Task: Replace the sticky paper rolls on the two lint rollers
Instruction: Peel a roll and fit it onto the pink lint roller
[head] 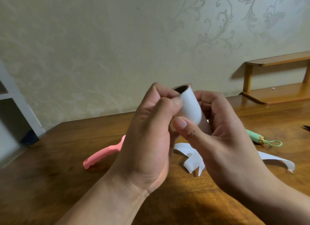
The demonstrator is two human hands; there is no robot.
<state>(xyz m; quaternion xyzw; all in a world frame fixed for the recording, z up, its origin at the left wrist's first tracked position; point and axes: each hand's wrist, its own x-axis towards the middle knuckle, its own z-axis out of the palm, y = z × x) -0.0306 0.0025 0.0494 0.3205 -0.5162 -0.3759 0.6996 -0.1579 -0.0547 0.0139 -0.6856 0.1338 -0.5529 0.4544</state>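
Observation:
A white sticky paper roll [190, 107] with a brown cardboard core is held up over the wooden table [58, 182], its open end tilted toward the upper left. My left hand [147, 140] pinches the roll near its top edge with thumb and fingers. My right hand [223, 140] grips the roll's lower part, thumb across the front. Behind my left hand lies a pink lint roller handle [102, 155]; its head is hidden. A mint-green lint roller handle [255, 136] with a gold ring and green loop lies to the right.
Torn white paper strips [192, 161] lie on the table below my hands, and another strip [278, 161] curls off to the right. A small wooden shelf [276, 93] stands at the back right. A dark object [306, 127] pokes in at the right edge. Patterned wall behind.

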